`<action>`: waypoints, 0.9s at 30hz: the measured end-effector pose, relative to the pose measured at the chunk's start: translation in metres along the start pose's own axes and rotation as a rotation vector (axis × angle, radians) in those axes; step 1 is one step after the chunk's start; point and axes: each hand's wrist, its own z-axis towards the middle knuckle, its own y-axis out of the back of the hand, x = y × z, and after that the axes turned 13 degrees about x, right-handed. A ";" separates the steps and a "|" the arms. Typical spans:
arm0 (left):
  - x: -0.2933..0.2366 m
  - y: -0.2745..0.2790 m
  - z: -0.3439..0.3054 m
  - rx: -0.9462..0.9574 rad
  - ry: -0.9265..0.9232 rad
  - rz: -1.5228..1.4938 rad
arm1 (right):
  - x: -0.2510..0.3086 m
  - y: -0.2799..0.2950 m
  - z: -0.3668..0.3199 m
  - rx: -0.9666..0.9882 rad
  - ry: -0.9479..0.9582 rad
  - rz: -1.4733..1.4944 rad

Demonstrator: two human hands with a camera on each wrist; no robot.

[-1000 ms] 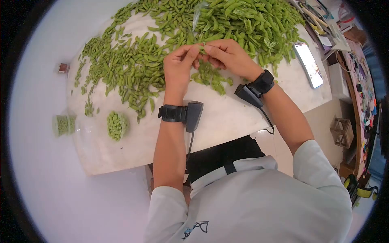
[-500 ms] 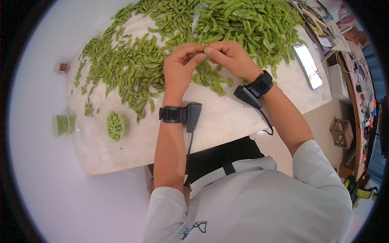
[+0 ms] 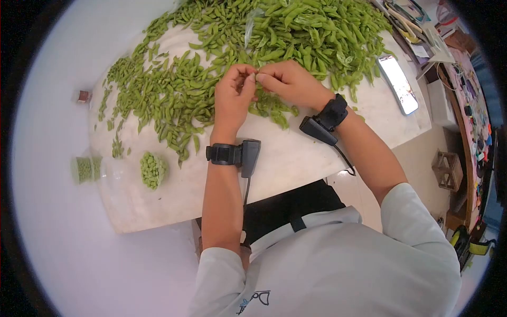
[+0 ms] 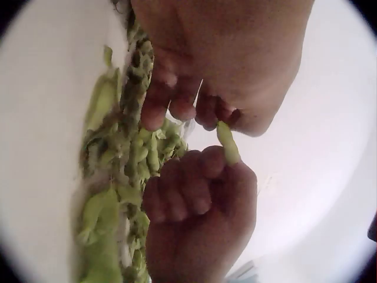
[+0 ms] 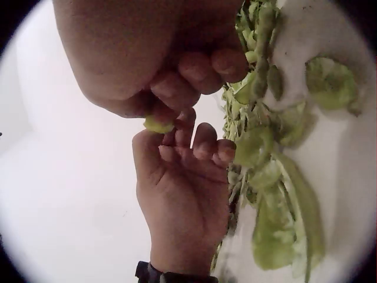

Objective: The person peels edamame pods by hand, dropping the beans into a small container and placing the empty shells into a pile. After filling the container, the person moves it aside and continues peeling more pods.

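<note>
A small green bean pod [image 4: 226, 141] is stretched between the two hands over the table, one end at each. My left hand [image 3: 232, 98] pinches one end between thumb and forefinger, its other fingers loosely bent. On the other end, the thumb and curled forefinger of my right hand [image 3: 296, 84] keep their grip. In the right wrist view mostly a short piece of the pod shows between the fingertips. Just beyond the hands lies a wide spread of green pods [image 3: 174, 100]. Opened pod shells [image 5: 288, 218] lie on the table below the right hand.
A clear container of shelled green beans [image 3: 153, 170] stands at the left front of the pale table [image 3: 296, 158]. A jar [image 3: 84, 169] is at the left edge. A larger heap of pods [image 3: 317, 37] lies at the back, and a lit phone [image 3: 397, 84] at the right.
Both hands have shifted slightly left and toward the body, staying together at the fingertips. The pod pile and containers look the same.
</note>
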 end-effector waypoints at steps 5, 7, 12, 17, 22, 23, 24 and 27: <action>-0.005 0.011 0.002 -0.152 -0.164 -0.260 | -0.002 0.001 0.001 0.001 -0.059 0.016; -0.018 0.017 0.000 -0.244 -0.214 -0.317 | -0.001 0.001 0.002 0.020 -0.074 0.053; -0.064 0.041 -0.046 -0.442 -0.177 -0.209 | -0.006 0.001 0.002 0.101 -0.073 0.077; -0.092 0.081 -0.125 -0.656 -0.116 0.139 | -0.008 -0.005 0.002 0.091 -0.066 0.104; -0.089 0.128 -0.190 -0.771 0.285 0.706 | -0.003 0.000 -0.001 0.126 -0.096 -0.031; -0.084 0.134 -0.197 -0.725 0.259 0.836 | -0.004 0.002 0.000 0.125 -0.096 -0.080; -0.082 0.136 -0.200 -0.675 0.235 0.961 | -0.005 0.005 0.002 -0.046 -0.055 -0.024; -0.080 0.133 -0.198 -0.603 0.169 1.124 | -0.007 0.014 0.004 -0.403 -0.016 0.113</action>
